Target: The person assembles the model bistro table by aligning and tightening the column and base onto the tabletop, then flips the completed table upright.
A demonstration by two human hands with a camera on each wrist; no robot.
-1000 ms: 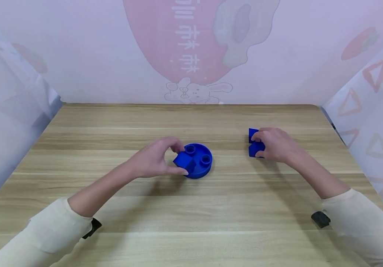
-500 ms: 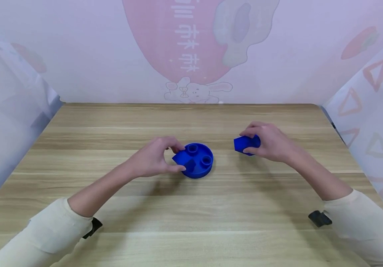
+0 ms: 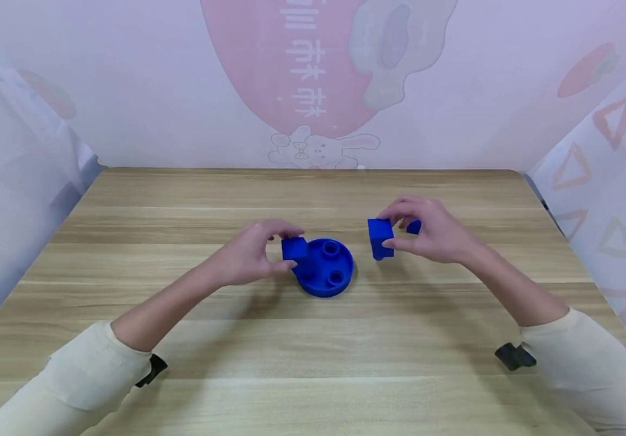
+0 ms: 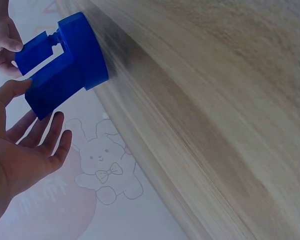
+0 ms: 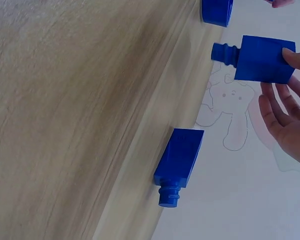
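Note:
A round blue base (image 3: 326,292) with a raised rim and two visible round sockets rests mid-table. My left hand (image 3: 243,255) pinches a square-sided blue block (image 3: 293,247) that stands upright on the base's left part; its lower end is hidden. To the right of the base, my right hand (image 3: 435,233) holds a second blue block (image 5: 265,59) between thumb and fingers, upright above the table. A ribbed peg (image 5: 225,53) sticks out of its lower end. Partly behind the right hand, a third blue block (image 5: 180,155) with a similar peg lies on the table.
The wood-grain table (image 3: 313,351) ends at a pale printed backdrop (image 3: 155,85), with cloth walls at both sides. A black strap piece (image 3: 152,370) shows by the left sleeve, another (image 3: 516,356) by the right.
My right hand has lifted a blue block from beside the other one, carried it left towards the base and turned it upright. The base has turned slightly, and its left block looks more upright.

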